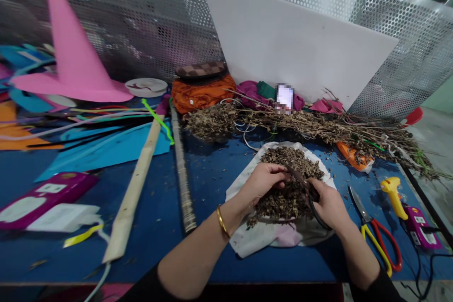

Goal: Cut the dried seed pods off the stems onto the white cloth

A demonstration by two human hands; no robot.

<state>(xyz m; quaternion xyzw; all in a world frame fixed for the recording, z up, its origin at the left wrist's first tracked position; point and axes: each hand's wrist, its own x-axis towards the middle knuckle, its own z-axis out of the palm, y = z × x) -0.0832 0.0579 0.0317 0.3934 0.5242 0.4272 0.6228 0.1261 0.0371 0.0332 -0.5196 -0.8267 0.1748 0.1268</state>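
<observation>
My left hand (264,180) is curled over a heap of dried plant bits (288,184), pinching some of them. The heap lies on a white cloth (262,238) spread on the blue table (208,174). My right hand (327,203) is closed round the dark handles of a pair of scissors (307,188), whose blades point up-left into the heap toward my left fingers. A gold bangle (222,221) sits on my left wrist.
Dried twigs (318,125) lie across the table behind the cloth. Red-and-yellow scissors (375,229) and a yellow glue gun (393,196) lie right. A wooden stick (136,188), a thin rod (182,174), blue sheets and a pink cone hat (72,56) lie left.
</observation>
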